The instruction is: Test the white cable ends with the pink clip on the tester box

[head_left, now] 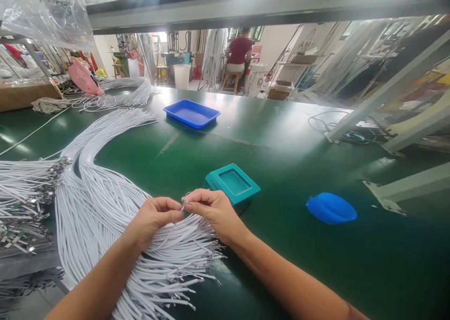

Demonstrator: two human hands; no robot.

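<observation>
Long white cables [105, 188] lie in a thick curving bundle across the green table, their cut ends fanned out near the front. Above those ends, my left hand [158, 217] pinches a thin white cable end between thumb and fingers. My right hand [213, 209] is closed on the same small end, its fingertips nearly touching the left ones. Fine wires seem to show between the fingertips, too small to make out. Just behind my right hand sits a teal device [235, 181] with a recessed square top.
A blue tray [191, 113] stands farther back, and a blue bowl [331, 208] is at the right. Cables with metal connectors [31, 193] are piled at left. Metal frame legs [404, 188] stand at right; a seated person [239, 52] is in the background.
</observation>
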